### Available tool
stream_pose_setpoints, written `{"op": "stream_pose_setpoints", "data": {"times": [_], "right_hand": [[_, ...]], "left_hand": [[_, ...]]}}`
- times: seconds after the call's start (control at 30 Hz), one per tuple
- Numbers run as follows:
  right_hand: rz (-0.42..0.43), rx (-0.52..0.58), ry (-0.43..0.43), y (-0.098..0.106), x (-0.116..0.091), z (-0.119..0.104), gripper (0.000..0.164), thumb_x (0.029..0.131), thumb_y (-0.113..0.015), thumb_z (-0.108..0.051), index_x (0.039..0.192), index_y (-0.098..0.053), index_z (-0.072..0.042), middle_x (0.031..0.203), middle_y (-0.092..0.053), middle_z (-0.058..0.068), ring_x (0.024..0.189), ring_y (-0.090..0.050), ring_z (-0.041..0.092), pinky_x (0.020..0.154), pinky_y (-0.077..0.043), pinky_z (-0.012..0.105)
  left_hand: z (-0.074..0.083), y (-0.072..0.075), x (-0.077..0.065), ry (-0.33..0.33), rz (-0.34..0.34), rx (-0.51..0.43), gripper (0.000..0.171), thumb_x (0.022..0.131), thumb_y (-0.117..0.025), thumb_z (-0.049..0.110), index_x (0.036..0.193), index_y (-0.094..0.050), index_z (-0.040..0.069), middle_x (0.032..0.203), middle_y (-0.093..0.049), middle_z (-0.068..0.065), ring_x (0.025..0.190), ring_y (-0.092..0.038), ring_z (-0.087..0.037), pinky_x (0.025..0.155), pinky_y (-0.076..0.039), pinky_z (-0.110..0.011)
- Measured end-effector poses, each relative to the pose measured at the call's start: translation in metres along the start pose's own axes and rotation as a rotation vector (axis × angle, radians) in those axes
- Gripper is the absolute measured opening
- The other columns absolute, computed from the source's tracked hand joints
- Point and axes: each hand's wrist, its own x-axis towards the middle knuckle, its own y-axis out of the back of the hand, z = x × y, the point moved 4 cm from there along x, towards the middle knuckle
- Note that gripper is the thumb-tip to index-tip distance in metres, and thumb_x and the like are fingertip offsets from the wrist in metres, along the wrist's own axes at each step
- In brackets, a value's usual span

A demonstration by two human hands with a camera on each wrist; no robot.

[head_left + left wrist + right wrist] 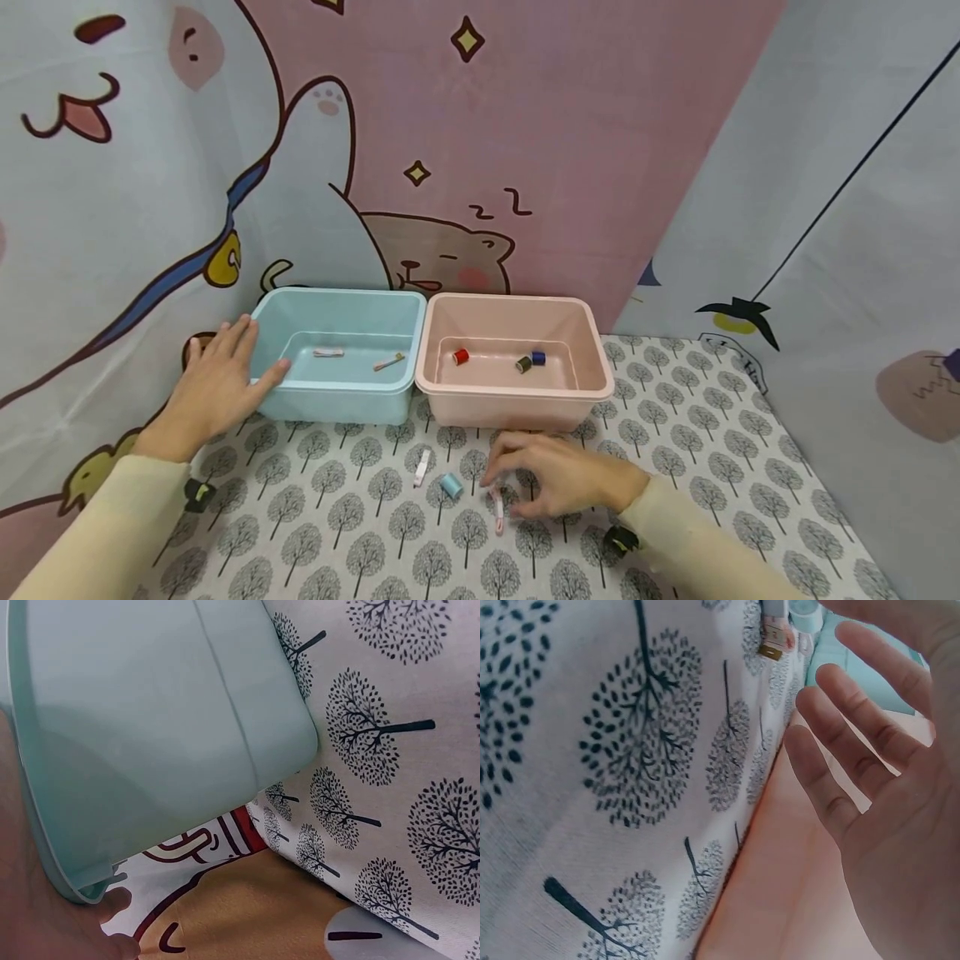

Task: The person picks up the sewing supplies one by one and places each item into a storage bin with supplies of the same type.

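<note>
My left hand (213, 387) rests at the left rim of the light blue bin (337, 404), fingers extended, thumb over its near corner. In the left wrist view fingertips (114, 904) show beside the bin's corner. My right hand (555, 477) hovers over the cloth in front of the pink bin (517, 408), its loosely bent fingers apart. Just left of its thumb lies a small pinkish-white strip (498, 512), like a folded measuring tape; in the right wrist view a tape (776, 634) shows printed marks and a brass end. A light blue thread spool (451, 486) and a white strip (422, 468) lie farther left.
Red (461, 357), green (523, 365) and blue (538, 358) thread spools lie in the pink bin. Two small pale strips (327, 352) lie in the blue bin. The bins stand side by side on a tree-print cloth (360, 533), against a cartoon-printed backdrop (585, 150).
</note>
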Motion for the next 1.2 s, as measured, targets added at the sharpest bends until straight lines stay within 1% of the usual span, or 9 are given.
{"op": "stream_pose_setpoints", "data": {"times": [0.27, 0.37, 0.57, 0.7, 0.8, 0.9, 1.0, 1.13, 1.2], "right_hand": [[-0.04, 0.003, -0.008, -0.008, 0.004, 0.003, 0.059, 0.091, -0.1, -0.032, 0.144, -0.079, -0.044, 0.15, -0.065, -0.022, 0.143, -0.064, 0.006, 0.127, -0.057, 0.046], [-0.051, 0.002, -0.011, -0.011, 0.004, 0.005, 0.06, 0.09, -0.101, -0.035, 0.145, -0.078, -0.045, 0.151, -0.065, -0.022, 0.143, -0.064, 0.006, 0.127, -0.057, 0.045], [-0.049, -0.026, 0.023, -0.016, 0.006, 0.007, 0.059, 0.091, -0.101, -0.039, 0.146, -0.079, -0.044, 0.149, -0.065, -0.022, 0.141, -0.065, 0.004, 0.125, -0.058, 0.042], [-0.051, -0.029, 0.041, -0.017, 0.009, 0.007, 0.052, 0.094, -0.099, -0.04, 0.143, -0.081, -0.043, 0.149, -0.066, -0.02, 0.138, -0.065, 0.002, 0.125, -0.058, 0.038], [-0.049, -0.022, 0.068, -0.018, 0.011, 0.008, 0.043, 0.096, -0.096, -0.042, 0.137, -0.083, -0.042, 0.149, -0.068, -0.018, 0.138, -0.064, 0.001, 0.125, -0.058, 0.037], [-0.044, -0.022, 0.094, -0.018, 0.013, 0.008, 0.029, 0.1, -0.093, -0.039, 0.128, -0.085, -0.042, 0.146, -0.07, -0.018, 0.137, -0.064, 0.0, 0.125, -0.058, 0.035], [-0.041, -0.012, 0.105, -0.018, 0.015, 0.009, 0.018, 0.103, -0.089, -0.032, 0.119, -0.086, -0.04, 0.138, -0.072, -0.021, 0.134, -0.065, -0.004, 0.124, -0.058, 0.032], [-0.04, 0.016, 0.114, -0.019, 0.018, 0.01, 0.014, 0.105, -0.088, -0.025, 0.113, -0.086, -0.036, 0.126, -0.073, -0.024, 0.123, -0.067, -0.008, 0.119, -0.059, 0.027], [-0.042, 0.016, 0.115, -0.019, 0.019, 0.01, 0.014, 0.105, -0.088, -0.025, 0.114, -0.086, -0.036, 0.124, -0.074, -0.025, 0.121, -0.067, -0.009, 0.118, -0.059, 0.025]], "left_hand": [[0.001, 0.002, 0.0, 0.0, -0.008, -0.003, 0.106, 0.12, -0.043, 0.069, 0.18, -0.018, -0.014, 0.188, -0.018, -0.042, 0.17, -0.019, -0.074, 0.131, -0.01, -0.096], [0.002, 0.002, 0.0, -0.002, -0.005, -0.005, 0.106, 0.12, -0.044, 0.069, 0.18, -0.019, -0.014, 0.188, -0.018, -0.042, 0.17, -0.019, -0.074, 0.13, -0.01, -0.097], [0.002, 0.002, -0.001, 0.002, -0.004, -0.006, 0.105, 0.12, -0.044, 0.069, 0.18, -0.019, -0.014, 0.188, -0.018, -0.042, 0.17, -0.02, -0.074, 0.131, -0.01, -0.096], [0.002, 0.003, -0.001, 0.001, -0.003, -0.005, 0.105, 0.12, -0.044, 0.068, 0.18, -0.019, -0.014, 0.189, -0.017, -0.041, 0.17, -0.02, -0.074, 0.131, -0.01, -0.096], [0.002, 0.003, -0.001, 0.002, -0.006, -0.004, 0.105, 0.12, -0.044, 0.068, 0.18, -0.019, -0.014, 0.189, -0.017, -0.041, 0.17, -0.019, -0.074, 0.131, -0.01, -0.096], [0.001, 0.002, -0.001, 0.004, -0.01, -0.005, 0.106, 0.12, -0.043, 0.069, 0.18, -0.018, -0.014, 0.189, -0.017, -0.041, 0.171, -0.019, -0.074, 0.131, -0.009, -0.096], [0.0, 0.001, -0.001, 0.006, -0.01, -0.009, 0.106, 0.12, -0.044, 0.069, 0.18, -0.018, -0.014, 0.189, -0.018, -0.041, 0.171, -0.018, -0.073, 0.132, -0.009, -0.096], [0.0, 0.001, 0.0, 0.007, -0.011, -0.015, 0.106, 0.12, -0.044, 0.069, 0.18, -0.018, -0.014, 0.189, -0.017, -0.041, 0.171, -0.018, -0.073, 0.132, -0.008, -0.095], [0.0, 0.001, 0.0, 0.008, -0.015, -0.016, 0.106, 0.12, -0.043, 0.07, 0.18, -0.017, -0.014, 0.189, -0.017, -0.04, 0.172, -0.018, -0.073, 0.132, -0.008, -0.095]]}}
